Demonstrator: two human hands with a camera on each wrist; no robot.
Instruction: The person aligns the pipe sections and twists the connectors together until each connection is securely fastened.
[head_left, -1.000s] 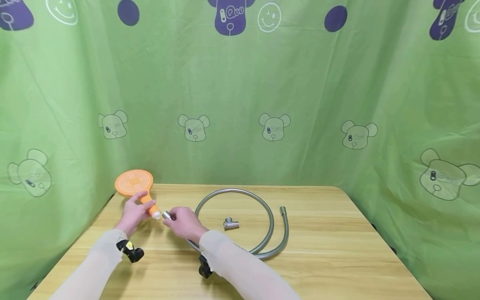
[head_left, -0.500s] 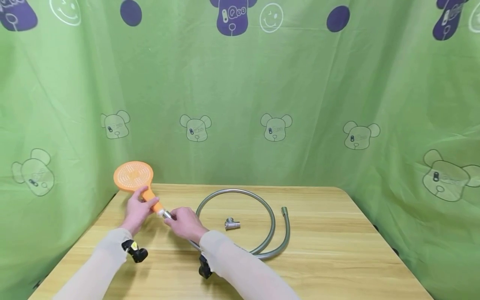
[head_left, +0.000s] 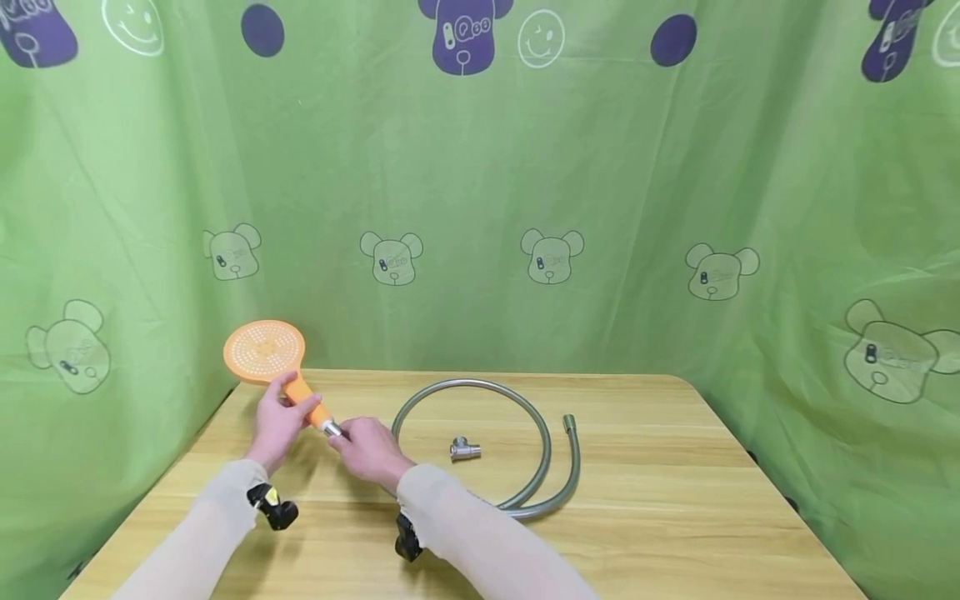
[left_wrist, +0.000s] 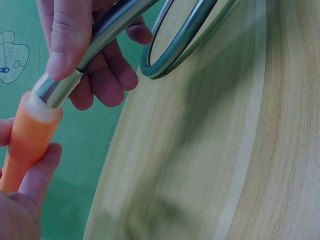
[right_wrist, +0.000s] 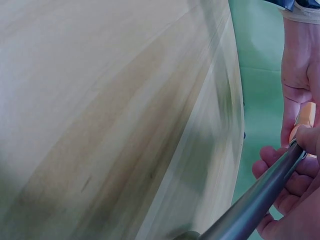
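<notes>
Sleeves: a left sleeve (head_left: 198, 525) and a right sleeve (head_left: 487, 533), both pale, reached in from the near edge, a black wrist device (head_left: 277, 508) on the left and another at the right cuff.
Right hand: the right hand (head_left: 371, 450) was clamped on the metal end of the hose, its thumb lying along the connector (left_wrist: 57, 92).
Left hand: the left hand (head_left: 277, 421) was clamped round the handle of the shower head.
Shower head: the orange shower head (head_left: 264, 350) was held at the left, tilted, its perforated face showing; its white neck (left_wrist: 44, 110) touched the connector. How far the two were screwed together could not be told.
Hose: the grey metallic shower hose (head_left: 480, 382) ran from the right hand and lay in a loop, partly hidden by the right forearm; its other end fitting (head_left: 569, 422) lay outside the loop, to the right.
Tee fitting: a chrome tee fitting (head_left: 463, 450) lay inside the loop.
Bench: the wood-grain bench (head_left: 675, 500) carried the loop and fitting.
Curtain: green cloth (head_left: 480, 167) surrounded the bench, printed with outlined bear heads (head_left: 551, 257), a smiley (head_left: 541, 38) and purple bears (head_left: 462, 33).
Lettering: the central purple bear bore a white word starting with "Q", the rest unclear; marks on the outlined heads were too small to read.
</notes>
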